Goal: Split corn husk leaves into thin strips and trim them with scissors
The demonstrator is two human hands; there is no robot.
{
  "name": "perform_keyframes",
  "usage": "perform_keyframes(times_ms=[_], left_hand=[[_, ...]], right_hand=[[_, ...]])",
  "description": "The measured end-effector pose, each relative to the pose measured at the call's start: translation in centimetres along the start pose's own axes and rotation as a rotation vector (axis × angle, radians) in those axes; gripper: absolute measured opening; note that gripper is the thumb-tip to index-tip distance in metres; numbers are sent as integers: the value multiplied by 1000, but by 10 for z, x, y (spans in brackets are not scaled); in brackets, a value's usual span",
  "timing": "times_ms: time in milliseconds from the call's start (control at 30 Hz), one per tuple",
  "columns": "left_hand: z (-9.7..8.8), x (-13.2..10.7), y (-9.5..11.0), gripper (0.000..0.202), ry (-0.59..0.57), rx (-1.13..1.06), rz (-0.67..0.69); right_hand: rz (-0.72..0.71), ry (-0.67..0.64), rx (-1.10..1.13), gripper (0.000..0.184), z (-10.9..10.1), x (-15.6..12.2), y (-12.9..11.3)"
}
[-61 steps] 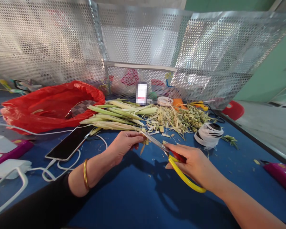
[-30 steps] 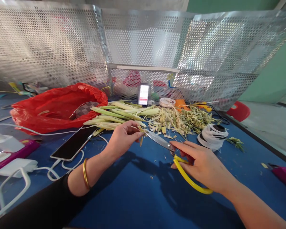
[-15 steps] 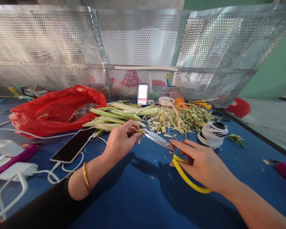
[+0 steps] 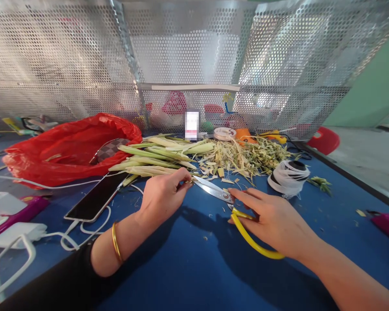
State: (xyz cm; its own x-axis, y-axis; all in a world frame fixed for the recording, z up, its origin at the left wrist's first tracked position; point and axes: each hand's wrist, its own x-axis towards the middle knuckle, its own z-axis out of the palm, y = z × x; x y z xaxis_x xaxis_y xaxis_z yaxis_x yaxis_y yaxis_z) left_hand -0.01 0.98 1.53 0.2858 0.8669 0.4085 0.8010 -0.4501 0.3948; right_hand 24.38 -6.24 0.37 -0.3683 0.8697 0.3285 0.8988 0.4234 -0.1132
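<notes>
One pair of yellow-handled scissors is in use above the blue desk, along with one cone of white thread, one roll of tape, one dark-screened phone and two white power adapters; the pale green husks overlap too much to count. A heap of dry trimmings lies to their right, a red plastic bag sits open at their left, and a perforated metal screen closes off the far side. A white cable runs from the phone. The left hand pinches a small plant piece between thumb and fingers, mostly hiding it, in front of the husks. The right hand is curled around the scissors, whose tip reaches just beside the left fingertips; the fingers partly cover the handles.
</notes>
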Motion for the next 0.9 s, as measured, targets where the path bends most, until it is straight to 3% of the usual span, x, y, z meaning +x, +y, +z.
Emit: perform_keyframes(times_ms=[233, 633, 800, 900], left_hand=[[1, 0, -3, 15, 13, 123, 68], [1, 0, -1, 11, 19, 88, 46], [1, 2, -2, 11, 12, -28, -14], [3, 5, -3, 16, -11, -291, -107]], right_hand=[[-14, -1, -8, 44, 0, -2, 1], [-66, 35, -68, 43, 2, -4, -1], [89, 71, 83, 41, 1, -3, -2], [268, 137, 299, 42, -1, 0, 1]])
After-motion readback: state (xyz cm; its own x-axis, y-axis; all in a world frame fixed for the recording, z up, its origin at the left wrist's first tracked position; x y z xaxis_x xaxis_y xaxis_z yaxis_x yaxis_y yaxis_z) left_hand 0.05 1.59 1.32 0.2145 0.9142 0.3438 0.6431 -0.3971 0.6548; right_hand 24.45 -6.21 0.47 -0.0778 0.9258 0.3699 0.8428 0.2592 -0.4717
